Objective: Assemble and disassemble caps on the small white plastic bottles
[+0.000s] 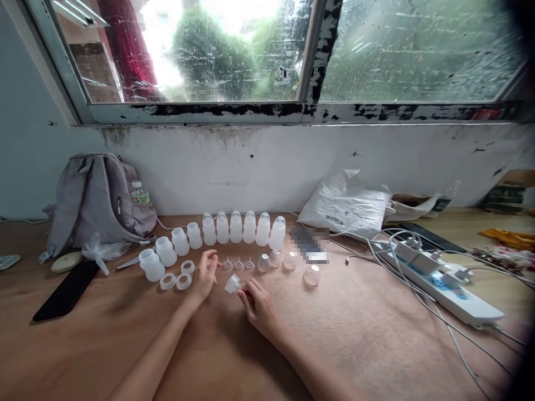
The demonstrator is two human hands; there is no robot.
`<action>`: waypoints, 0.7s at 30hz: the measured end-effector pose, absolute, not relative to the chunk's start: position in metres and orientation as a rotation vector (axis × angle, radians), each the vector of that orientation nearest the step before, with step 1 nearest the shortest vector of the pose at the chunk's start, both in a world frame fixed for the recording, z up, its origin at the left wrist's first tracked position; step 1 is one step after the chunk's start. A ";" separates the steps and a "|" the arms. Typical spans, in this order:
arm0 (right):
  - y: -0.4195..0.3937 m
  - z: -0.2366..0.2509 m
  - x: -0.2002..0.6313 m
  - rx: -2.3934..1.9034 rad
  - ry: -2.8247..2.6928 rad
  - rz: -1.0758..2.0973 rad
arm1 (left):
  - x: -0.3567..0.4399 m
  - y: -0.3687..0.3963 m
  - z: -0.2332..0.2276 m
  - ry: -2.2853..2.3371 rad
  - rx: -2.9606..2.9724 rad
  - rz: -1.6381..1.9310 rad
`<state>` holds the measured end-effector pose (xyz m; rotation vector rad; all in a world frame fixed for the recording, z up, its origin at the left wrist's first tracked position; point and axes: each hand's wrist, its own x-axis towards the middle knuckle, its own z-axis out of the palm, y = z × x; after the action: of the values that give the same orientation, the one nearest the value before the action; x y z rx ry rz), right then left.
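Observation:
My right hand pinches a small translucent bottle nipple just above the table, with its wide end facing left. My left hand is empty, its fingers apart and slightly curled. Just right of its fingertips lie several clear nipples in a row. White collar rings lie to its left. Beyond these, open white bottle bodies stand upright, followed by a row of capped bottles. Clear dome caps rest on the table farther right.
A grey backpack and a black flat case are at left. A silvery plastic bag leans against the wall. On the right, a white power strip trails several cables. A dark, blurred-out item lies behind the caps.

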<state>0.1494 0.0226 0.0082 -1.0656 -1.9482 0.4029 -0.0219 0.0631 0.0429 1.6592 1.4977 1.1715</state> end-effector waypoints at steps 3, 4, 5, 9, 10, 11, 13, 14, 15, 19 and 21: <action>0.025 0.008 0.152 -1.098 -1.926 0.379 | -0.042 0.094 0.061 1.861 1.879 1.133; 0.025 0.008 0.152 -1.102 -1.926 0.375 | -0.048 0.104 0.067 1.958 1.938 1.097; 0.025 0.009 0.151 -1.103 -1.929 0.376 | -0.054 0.115 0.072 2.046 1.969 1.048; 0.023 0.012 0.151 -1.087 -1.930 0.384 | -0.065 0.144 0.082 2.305 2.000 0.928; 0.023 0.013 0.152 -1.088 -1.921 0.379 | -0.066 0.147 0.082 2.313 2.013 0.934; 0.023 0.014 0.153 -1.089 -1.912 0.372 | -0.066 0.147 0.081 2.313 2.023 0.942; 0.023 0.015 0.154 -1.093 -1.891 0.357 | -0.064 0.139 0.079 2.303 2.055 1.017; 0.024 0.015 0.154 -1.096 -1.882 0.351 | -0.062 0.132 0.078 2.289 2.081 1.099; 0.024 0.015 0.155 -1.097 -1.875 0.347 | -0.060 0.124 0.076 2.264 2.105 1.228; 0.025 0.014 0.155 -1.105 -1.859 0.362 | -0.043 0.082 0.065 2.016 2.044 1.785; 0.023 0.013 0.155 -1.106 -1.854 0.385 | -0.030 0.063 0.056 1.922 1.966 1.849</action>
<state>0.1550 0.0232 0.0133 -1.1059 -1.8541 0.3851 -0.0300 0.0626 0.0556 1.9657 1.9221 1.8488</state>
